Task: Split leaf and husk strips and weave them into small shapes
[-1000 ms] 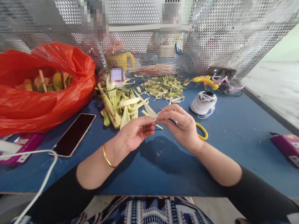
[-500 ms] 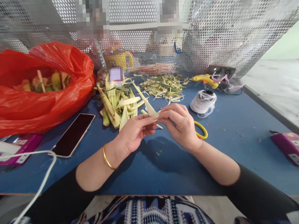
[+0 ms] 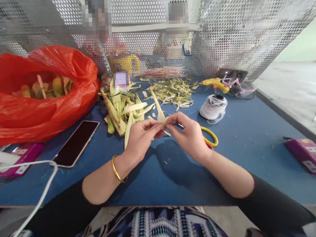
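Note:
A pale, tapering corn husk strip [image 3: 159,108] stands up between my hands, its narrow end pointing away from me. My left hand [image 3: 143,136], with a gold bangle at the wrist, pinches its near end from the left. My right hand [image 3: 187,136] pinches the same end from the right, and the fingertips nearly meet. Just beyond my left hand lies a pile of green and yellowish husks [image 3: 118,113]. Yellow scissor handles [image 3: 212,137] show beside my right hand; the hand hides the rest.
A red plastic bag [image 3: 48,119] holding husks stands at left, with a phone [image 3: 76,143] before it. Shredded strips [image 3: 172,91], a white thread spool [image 3: 213,107] and a yellow glue gun [image 3: 215,84] lie farther back. Purple power strips [image 3: 307,155] sit at both sides; a perforated screen [image 3: 148,10] borders the back.
The husk strip has turned from leaning left to nearly upright. My left hand has rolled over, its back now facing up, and both hands pinch closer together.

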The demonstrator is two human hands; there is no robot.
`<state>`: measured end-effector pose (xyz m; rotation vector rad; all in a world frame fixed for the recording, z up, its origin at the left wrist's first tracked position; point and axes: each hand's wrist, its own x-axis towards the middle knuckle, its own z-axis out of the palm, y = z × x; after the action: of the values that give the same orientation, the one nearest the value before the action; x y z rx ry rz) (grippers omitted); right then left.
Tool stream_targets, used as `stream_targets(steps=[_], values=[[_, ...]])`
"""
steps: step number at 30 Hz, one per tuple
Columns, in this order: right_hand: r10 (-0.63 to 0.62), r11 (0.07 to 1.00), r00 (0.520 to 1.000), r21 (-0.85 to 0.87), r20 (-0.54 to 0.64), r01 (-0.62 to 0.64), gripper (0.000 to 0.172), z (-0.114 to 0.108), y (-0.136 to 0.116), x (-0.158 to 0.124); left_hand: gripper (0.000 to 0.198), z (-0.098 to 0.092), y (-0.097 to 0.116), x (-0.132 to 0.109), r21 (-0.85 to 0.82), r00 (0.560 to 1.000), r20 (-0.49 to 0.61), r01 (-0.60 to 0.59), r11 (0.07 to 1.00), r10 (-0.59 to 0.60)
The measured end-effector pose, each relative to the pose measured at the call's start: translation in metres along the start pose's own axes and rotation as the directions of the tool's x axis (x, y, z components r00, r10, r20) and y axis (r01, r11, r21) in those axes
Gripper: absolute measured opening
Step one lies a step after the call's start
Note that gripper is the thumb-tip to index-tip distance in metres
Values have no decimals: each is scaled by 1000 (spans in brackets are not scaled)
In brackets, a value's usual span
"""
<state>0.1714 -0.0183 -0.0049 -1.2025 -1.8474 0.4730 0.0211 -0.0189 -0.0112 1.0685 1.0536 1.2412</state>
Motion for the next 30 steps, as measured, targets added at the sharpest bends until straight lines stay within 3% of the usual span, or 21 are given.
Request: stream_targets(steps=[10, 15, 20, 25, 30], values=[[45, 986, 999, 157, 17, -47, 9, 0, 2, 3, 19, 2, 3, 1, -25, 996, 19, 92, 995, -91], [-90, 977, 996, 196, 21, 84, 8, 0, 5, 4, 17, -1, 6, 5, -147, 970, 42, 242, 959, -238], [-217, 974, 976, 56, -7, 217, 10, -2, 7, 5, 14, -3, 9, 5, -217, 939, 115, 341, 915, -323], [-167, 984, 986, 63, -25, 168, 12, -2, 6, 4, 14, -1, 7, 3, -179, 967, 62, 253, 951, -245], [5, 989, 999, 151, -51, 2, 6, 1, 4, 2, 14, 2, 2, 1, -107, 994, 23, 108, 988, -106]])
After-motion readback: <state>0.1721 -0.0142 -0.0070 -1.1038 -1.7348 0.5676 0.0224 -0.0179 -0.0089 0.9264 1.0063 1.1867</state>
